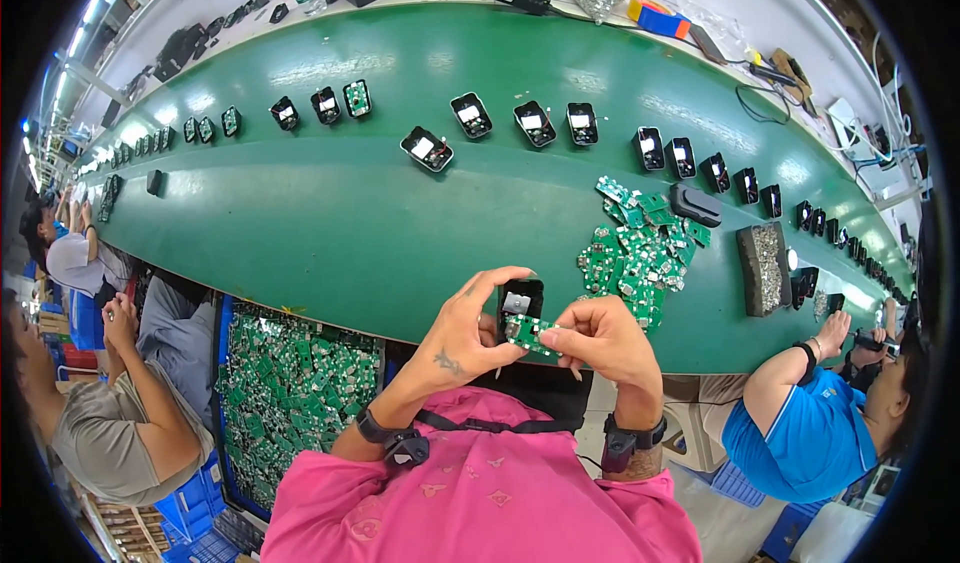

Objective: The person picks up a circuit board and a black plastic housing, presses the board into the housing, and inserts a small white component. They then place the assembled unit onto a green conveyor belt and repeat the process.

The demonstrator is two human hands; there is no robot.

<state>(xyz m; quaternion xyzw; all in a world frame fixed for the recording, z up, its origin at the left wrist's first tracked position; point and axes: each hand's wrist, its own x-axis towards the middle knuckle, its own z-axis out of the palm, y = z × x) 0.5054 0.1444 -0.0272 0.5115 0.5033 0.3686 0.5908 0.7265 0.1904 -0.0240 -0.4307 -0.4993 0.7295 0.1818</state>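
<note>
Close in front of me, my left hand (pixel 455 335) is wrapped round a small open black plastic housing (pixel 522 295). Pinched between the thumb and fingers of my right hand (pixel 607 341) is a green circuit board (pixel 528 333). The board lies across the near part of the housing's opening, tilted; whether it touches the inside I cannot tell. A loose pile of green circuit boards (pixel 635 253) spreads on the table just beyond my right hand. At the pile's far right edge rests a dark grey closed case (pixel 696 205).
Open black housings (pixel 533 123) stand in a row along the green table (pixel 330 223). A blue bin (pixel 222 363) full of boards is at my left. A foam block (pixel 764 268) lies to the right. One person (pixel 120 413) sits at left, another (pixel 800 423) at right.
</note>
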